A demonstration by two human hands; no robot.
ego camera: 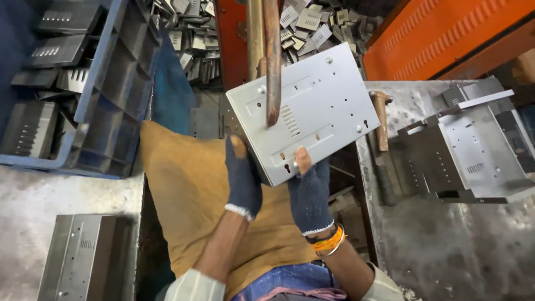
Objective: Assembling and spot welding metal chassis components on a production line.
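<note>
Forearms come up from the bottom edge, both hands in dark blue knit gloves w/ cut-off fingertips. Left hand [243,179] grips the near-left corner of a grey sheet-metal panel [323,106], fingers wrapped round the edge, thumb tip bare on top. Right hand [310,192] holds the near edge of the same panel, bare thumb pressed on its top face, orange bangles at the wrist. Both hands closed on the panel.

Panel is held up tilted, above a tan cloth [184,189] over the lap, approx. centre of view. It has slots, small holes and a louvred vent. A rusty vertical rod [272,61] comes down from above; its tip meets the panel's top face near the vent.

Right side: a worn grey table [446,245] w/ a folded metal bracket piece [468,150] on it, and a wooden-handled hammer [381,120] at its left edge. Left: a blue plastic crate [106,83] w/ dark stamped parts inside. Bottom left: another folded metal part [83,256] on the floor. Top: a heap of small vented plates [312,22] beside an orange machine body [446,33].
</note>
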